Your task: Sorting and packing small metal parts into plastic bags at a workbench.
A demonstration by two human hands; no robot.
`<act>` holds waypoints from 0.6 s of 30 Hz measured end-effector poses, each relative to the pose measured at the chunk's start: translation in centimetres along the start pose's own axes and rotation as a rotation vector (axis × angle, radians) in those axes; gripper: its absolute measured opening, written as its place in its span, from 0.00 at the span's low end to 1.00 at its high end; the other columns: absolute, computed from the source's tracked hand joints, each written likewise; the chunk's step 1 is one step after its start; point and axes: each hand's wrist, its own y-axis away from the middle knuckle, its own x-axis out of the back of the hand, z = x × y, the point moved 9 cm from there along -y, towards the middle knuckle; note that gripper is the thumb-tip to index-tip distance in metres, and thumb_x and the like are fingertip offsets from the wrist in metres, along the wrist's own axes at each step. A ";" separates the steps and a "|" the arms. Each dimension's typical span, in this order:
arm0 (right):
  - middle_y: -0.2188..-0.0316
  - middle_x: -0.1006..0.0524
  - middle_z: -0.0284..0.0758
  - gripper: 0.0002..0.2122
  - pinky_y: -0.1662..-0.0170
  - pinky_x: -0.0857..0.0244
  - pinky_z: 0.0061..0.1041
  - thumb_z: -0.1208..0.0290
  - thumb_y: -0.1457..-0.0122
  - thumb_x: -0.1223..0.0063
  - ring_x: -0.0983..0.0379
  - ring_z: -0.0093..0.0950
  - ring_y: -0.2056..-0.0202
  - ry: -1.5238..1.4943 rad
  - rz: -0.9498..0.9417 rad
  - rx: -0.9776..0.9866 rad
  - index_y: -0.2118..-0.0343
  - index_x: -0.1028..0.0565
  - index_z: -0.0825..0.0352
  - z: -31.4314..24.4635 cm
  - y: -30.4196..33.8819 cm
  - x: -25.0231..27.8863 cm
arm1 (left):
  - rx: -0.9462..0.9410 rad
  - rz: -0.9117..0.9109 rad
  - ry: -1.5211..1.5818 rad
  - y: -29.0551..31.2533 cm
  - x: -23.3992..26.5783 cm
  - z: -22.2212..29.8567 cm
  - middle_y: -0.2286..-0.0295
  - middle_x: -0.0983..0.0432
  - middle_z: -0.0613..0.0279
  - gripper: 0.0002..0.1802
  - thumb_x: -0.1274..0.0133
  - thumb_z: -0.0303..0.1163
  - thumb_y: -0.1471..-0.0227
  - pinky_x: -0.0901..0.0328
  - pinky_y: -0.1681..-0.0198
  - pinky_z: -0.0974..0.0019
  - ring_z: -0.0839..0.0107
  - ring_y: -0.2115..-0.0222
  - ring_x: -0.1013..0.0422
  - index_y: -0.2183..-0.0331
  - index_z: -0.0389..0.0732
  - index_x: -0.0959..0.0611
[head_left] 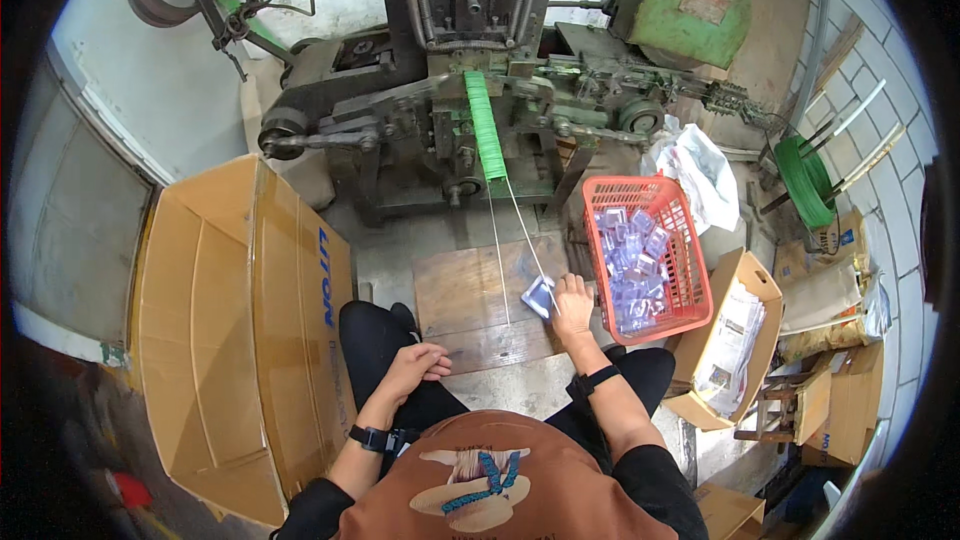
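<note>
My right hand [573, 306] is closed at the edge of a small clear, bluish plastic packet [538, 297], beside the lower end of a thin metal rod [527, 230]. The fingers hide the exact grip. My left hand [420, 366] hangs near the front edge of a wooden board [455, 285], its fingers curled, with nothing visible in them. Two thin rods slope down over the board from a machine [470, 40]. A row of thin bright green pieces [484, 130] is stacked along their upper part.
Right of the board, a red plastic basket [697, 275] holds several similar clear packets. Beyond it lies a white plastic bag [700, 175]. An open cardboard box [760, 285] with papers stands further right. Close on my left is a large open cardboard box [300, 340].
</note>
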 end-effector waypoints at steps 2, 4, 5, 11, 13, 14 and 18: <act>0.68 0.28 0.36 0.07 0.63 0.38 0.34 0.73 0.54 0.53 0.30 0.34 0.62 0.069 -0.071 0.057 0.72 0.26 0.67 -0.9 -0.6 0.1 | 0.016 -0.006 0.004 0.1 0.0 -0.3 0.67 0.23 0.55 0.14 0.57 0.32 0.42 0.31 0.65 0.72 0.68 0.67 0.25 0.60 0.33 0.24; 0.69 0.27 0.37 0.07 0.63 0.37 0.33 0.73 0.55 0.52 0.30 0.35 0.63 0.090 -0.109 0.110 0.72 0.25 0.67 -1.4 -0.4 -1.7 | 0.024 -0.011 0.007 0.1 0.0 -0.4 0.66 0.24 0.54 0.14 0.57 0.32 0.42 0.30 0.65 0.71 0.68 0.67 0.25 0.60 0.33 0.24; 0.70 0.27 0.38 0.07 0.63 0.35 0.33 0.73 0.55 0.52 0.29 0.36 0.65 0.109 -0.146 0.167 0.73 0.25 0.67 -2.0 -0.3 -2.6 | 0.025 -0.012 0.005 0.1 0.1 -0.4 0.66 0.24 0.54 0.14 0.57 0.32 0.42 0.30 0.65 0.71 0.68 0.67 0.25 0.60 0.33 0.24; 0.76 0.24 0.42 0.03 0.67 0.30 0.31 0.76 0.58 0.49 0.25 0.36 0.71 0.002 -0.356 0.344 0.81 0.24 0.67 -4.3 -2.3 -0.9 | 0.052 -0.055 0.090 -0.6 -0.6 -0.7 0.66 0.24 0.53 0.15 0.58 0.33 0.42 0.30 0.64 0.70 0.67 0.67 0.25 0.59 0.33 0.24; 0.77 0.23 0.42 0.03 0.69 0.30 0.32 0.76 0.58 0.49 0.24 0.36 0.72 0.019 -0.342 0.318 0.82 0.24 0.66 -4.0 -2.3 -0.9 | 0.056 -0.130 0.078 -1.7 -1.5 -1.0 0.66 0.24 0.53 0.15 0.57 0.33 0.42 0.30 0.63 0.70 0.67 0.67 0.25 0.59 0.32 0.25; 0.77 0.24 0.42 0.03 0.69 0.29 0.32 0.76 0.58 0.49 0.24 0.36 0.73 0.010 -0.349 0.278 0.82 0.24 0.67 -3.5 -2.1 -0.9 | 0.060 -0.126 0.085 -2.4 -1.8 -0.9 0.66 0.24 0.53 0.15 0.57 0.33 0.42 0.30 0.63 0.70 0.67 0.67 0.25 0.59 0.32 0.25; 0.77 0.24 0.44 0.05 0.73 0.29 0.31 0.76 0.57 0.48 0.24 0.38 0.76 0.004 -0.277 0.225 0.75 0.25 0.71 -2.3 -1.3 -1.2 | 0.047 -0.266 -0.008 -5.2 -5.8 -0.3 0.66 0.24 0.54 0.17 0.56 0.36 0.43 0.30 0.63 0.71 0.68 0.67 0.26 0.57 0.33 0.26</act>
